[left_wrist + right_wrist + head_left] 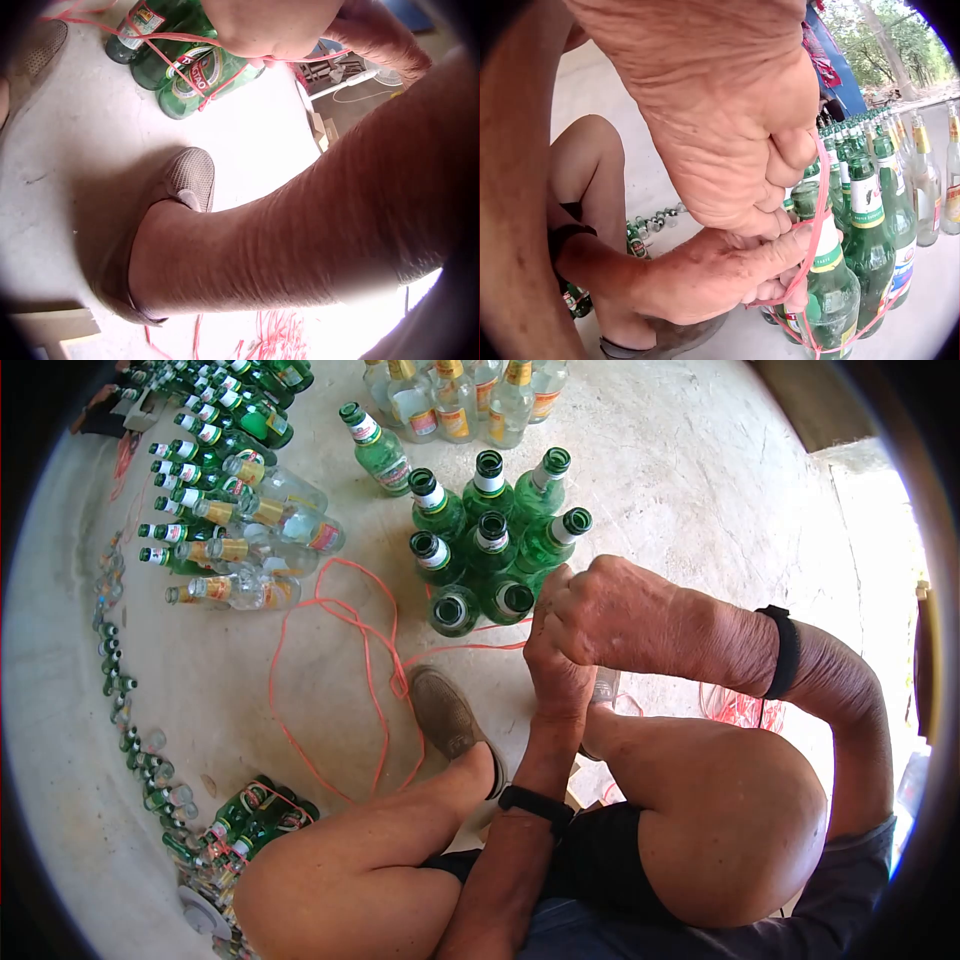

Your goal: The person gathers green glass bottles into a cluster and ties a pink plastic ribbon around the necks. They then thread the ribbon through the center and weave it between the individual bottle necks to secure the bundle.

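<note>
A cluster of several green glass bottles (490, 545) stands upright on the floor in front of the person's feet. Pink string (822, 202) wraps round the cluster and runs up to both hands at its near right side. The right hand (625, 610), fingers curled, grips the string as it rises from the bottles. Just below it in the right wrist view, the left hand (720, 274) pinches the string between thumb and fingers, close beside a bottle neck (829, 240). In the head view the right hand overlaps the left and hides its fingers.
A loose loop of pink string (365, 660) lies left of the cluster. Clear bottles (455, 405) stand behind; green and clear bottles (230, 510) lie in rows to the left. A shoe (445, 710) is close by. More string (740, 705) is heaped at right.
</note>
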Demonstrator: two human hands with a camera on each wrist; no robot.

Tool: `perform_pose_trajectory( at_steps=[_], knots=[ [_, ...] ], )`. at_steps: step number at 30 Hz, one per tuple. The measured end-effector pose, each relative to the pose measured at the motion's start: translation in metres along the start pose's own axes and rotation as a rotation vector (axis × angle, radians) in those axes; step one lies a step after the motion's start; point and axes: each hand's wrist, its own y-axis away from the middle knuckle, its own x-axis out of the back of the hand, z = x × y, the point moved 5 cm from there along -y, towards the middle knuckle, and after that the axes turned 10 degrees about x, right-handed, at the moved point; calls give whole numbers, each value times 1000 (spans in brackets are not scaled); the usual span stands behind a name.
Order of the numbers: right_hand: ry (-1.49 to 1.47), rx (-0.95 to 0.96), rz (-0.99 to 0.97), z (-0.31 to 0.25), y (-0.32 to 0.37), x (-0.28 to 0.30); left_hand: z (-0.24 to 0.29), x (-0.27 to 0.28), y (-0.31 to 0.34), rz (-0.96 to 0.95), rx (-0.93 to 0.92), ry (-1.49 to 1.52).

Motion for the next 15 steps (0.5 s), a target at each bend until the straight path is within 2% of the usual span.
perform_pose_trajectory(
  at_steps=[1, 3, 6, 9, 12, 15],
  knots=[
    [-28, -16, -8, 6, -1, -1, 0, -1, 0, -6, 29, 74],
    [-84, -49, -23, 21, -2, -4, 5, 0, -2, 26, -46, 237],
    [-171, -93, -47, 40, -7, -9, 12, 7, -9, 69, -153, -63],
    [-344, -229, -14, 56, -5, -11, 10, 8, -9, -62, -42, -100],
    [-437, -305, 43, 65, -4, -14, 19, 9, -11, -5, -67, -52],
    [-522, -409, -31, 72, -2, -17, 19, 7, -11, 22, -75, -61]
  ],
)
